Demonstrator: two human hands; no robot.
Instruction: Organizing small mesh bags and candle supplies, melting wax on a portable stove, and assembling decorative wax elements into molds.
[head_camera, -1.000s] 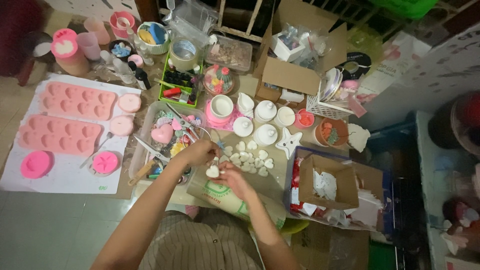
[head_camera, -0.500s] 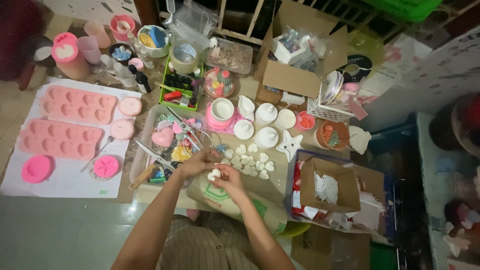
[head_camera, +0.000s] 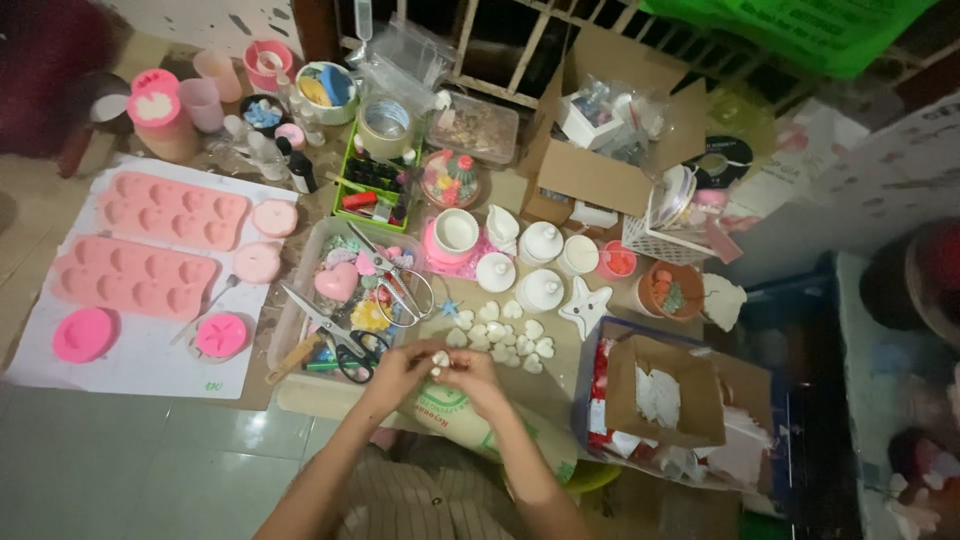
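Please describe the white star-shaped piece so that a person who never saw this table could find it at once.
Start from the open brown cardboard box at the back of the table. In front of it stand round white lidded pots; just right of the nearest pot lies the white star. Alone among the white pieces, it has five points and is larger than the small white hearts to its left.

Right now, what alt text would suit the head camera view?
Two bare hands, left hand and right hand, pinch a small white cast piece above a cluttered craft table, beside scissors, white heart shapes and pink silicone moulds.

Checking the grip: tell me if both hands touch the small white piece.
Touching: the head view shows the left hand and right hand fingertips pinching the small white piece between them.
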